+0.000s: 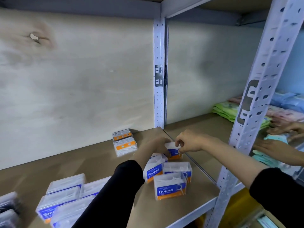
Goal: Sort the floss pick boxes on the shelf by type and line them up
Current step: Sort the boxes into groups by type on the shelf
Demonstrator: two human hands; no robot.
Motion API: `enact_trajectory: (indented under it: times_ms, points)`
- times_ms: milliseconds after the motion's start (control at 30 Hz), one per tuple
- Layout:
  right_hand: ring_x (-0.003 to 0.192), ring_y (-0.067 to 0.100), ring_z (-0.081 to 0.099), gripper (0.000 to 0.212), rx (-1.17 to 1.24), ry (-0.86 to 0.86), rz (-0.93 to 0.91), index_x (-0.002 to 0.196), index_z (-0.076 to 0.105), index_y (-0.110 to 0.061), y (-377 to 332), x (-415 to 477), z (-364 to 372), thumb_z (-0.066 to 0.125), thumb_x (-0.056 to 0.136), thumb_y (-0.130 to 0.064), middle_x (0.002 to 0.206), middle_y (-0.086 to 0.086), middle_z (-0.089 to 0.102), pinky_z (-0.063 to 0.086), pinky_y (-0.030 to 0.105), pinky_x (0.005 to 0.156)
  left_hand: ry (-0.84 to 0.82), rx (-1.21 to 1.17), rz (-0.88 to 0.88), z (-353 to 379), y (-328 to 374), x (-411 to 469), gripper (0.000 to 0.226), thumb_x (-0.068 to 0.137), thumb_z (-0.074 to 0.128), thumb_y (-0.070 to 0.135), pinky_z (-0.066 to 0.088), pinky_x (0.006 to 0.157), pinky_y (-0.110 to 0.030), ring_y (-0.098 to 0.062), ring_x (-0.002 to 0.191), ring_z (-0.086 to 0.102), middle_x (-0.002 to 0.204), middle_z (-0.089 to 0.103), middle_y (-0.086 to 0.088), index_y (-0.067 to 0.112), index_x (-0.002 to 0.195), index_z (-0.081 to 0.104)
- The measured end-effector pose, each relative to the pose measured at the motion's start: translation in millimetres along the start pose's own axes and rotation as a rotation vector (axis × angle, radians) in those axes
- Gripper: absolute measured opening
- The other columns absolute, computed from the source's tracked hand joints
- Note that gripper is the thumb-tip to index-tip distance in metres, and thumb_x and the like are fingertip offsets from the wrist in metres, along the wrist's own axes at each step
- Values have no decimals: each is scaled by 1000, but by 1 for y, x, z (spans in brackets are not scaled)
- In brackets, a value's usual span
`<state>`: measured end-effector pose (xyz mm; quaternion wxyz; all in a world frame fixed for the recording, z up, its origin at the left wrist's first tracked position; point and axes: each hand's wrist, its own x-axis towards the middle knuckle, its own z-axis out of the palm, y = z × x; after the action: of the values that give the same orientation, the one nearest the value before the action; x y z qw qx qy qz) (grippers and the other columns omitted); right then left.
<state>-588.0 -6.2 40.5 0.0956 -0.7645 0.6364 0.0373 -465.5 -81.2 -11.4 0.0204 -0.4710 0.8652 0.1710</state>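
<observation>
Brown shelf board [82, 162], pale plywood back wall [82, 79], grey perforated steel upright [256, 102]. At 8 o'clock in my feed there are two dark boxes [8, 209], too blurry to read. At 7, Smooth boxes [56, 204] lying flat, at least four. Two orange-label boxes [125, 142] lie flat at the back, at 9 o'clock from the hands. My left hand [156, 147] curls round an upright Round box [173, 151] and my right hand [189, 142] pinches its top edge. It's near the board's right edge. Three more Round boxes [171, 186] sit at its 6 o'clock, so four total. At 3 o'clock, someone else's two hands [276, 148] rest flat on pastel packets [225, 109] in the next bay.
</observation>
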Motion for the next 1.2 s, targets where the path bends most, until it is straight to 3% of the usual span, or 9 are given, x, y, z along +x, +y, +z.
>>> enact_trajectory:
  times_ms: [133, 267, 467, 533, 600, 833, 1000, 1200]
  points:
    - [99, 15, 49, 33, 77, 73, 38, 119, 55, -11, -2, 13, 19, 58, 87, -19, 121, 7, 52, 41, 25, 81, -19, -138, 6, -3, -10, -4, 56, 83, 65, 21, 40, 105, -36, -26, 124, 49, 136, 52, -9, 12, 135, 45]
    - [118, 20, 49, 39, 133, 205, 67, 127, 51, -12, -4, 21, 36, 55, 89, -22, 131, 6, 49, 43, 27, 93, 33, -280, -11, -11, -30, -12, 59, 85, 63, 20, 34, 109, -32, -22, 134, 41, 145, 44, -7, 10, 139, 40]
    - [130, 19, 39, 46, 130, 229, 93, 135, 41, -14, -7, 28, 57, 48, 93, -31, 143, 4, 39, 34, 29, 106, 162, -369, -72, -23, -72, -25, 44, 87, 62, 12, 42, 98, -24, -22, 123, 51, 135, 55, -10, 7, 129, 53]
    - [134, 19, 34, 48, 126, 229, 100, 138, 37, -16, -7, 29, 59, 46, 94, -32, 147, 4, 35, 30, 29, 110, 208, -374, -101, -24, -87, -30, 39, 85, 62, 6, 43, 83, -11, -20, 116, 55, 131, 58, -12, 2, 124, 56]
    - [136, 18, 32, 49, 139, 238, 102, 139, 35, -17, -6, 30, 60, 47, 94, -31, 148, 2, 33, 29, 29, 111, 255, -332, -104, -26, -100, -34, 36, 85, 61, 4, 41, 75, -6, -20, 116, 56, 128, 60, -12, 0, 121, 60]
    - [130, 17, 40, 47, 122, 242, 91, 136, 40, -16, -5, 35, 59, 52, 92, -28, 141, 3, 42, 33, 27, 106, 248, -177, -227, -27, -132, -47, 47, 83, 67, 21, 36, 106, -26, -22, 127, 48, 140, 50, -5, 16, 128, 55]
    - [129, 16, 40, 48, 111, 222, 82, 135, 41, -16, -3, 38, 60, 53, 91, -27, 140, 3, 42, 34, 28, 107, 200, 51, -256, -17, -138, -46, 63, 83, 66, 26, 34, 108, -31, -23, 134, 40, 148, 39, -5, 15, 139, 40]
    - [124, 16, 45, 46, 90, 197, 77, 132, 45, -17, 2, 40, 56, 55, 89, -30, 137, 1, 46, 41, 27, 100, 195, 150, -225, -6, -143, -44, 55, 85, 63, 23, 39, 105, -33, -26, 127, 46, 145, 39, -7, 13, 136, 44]
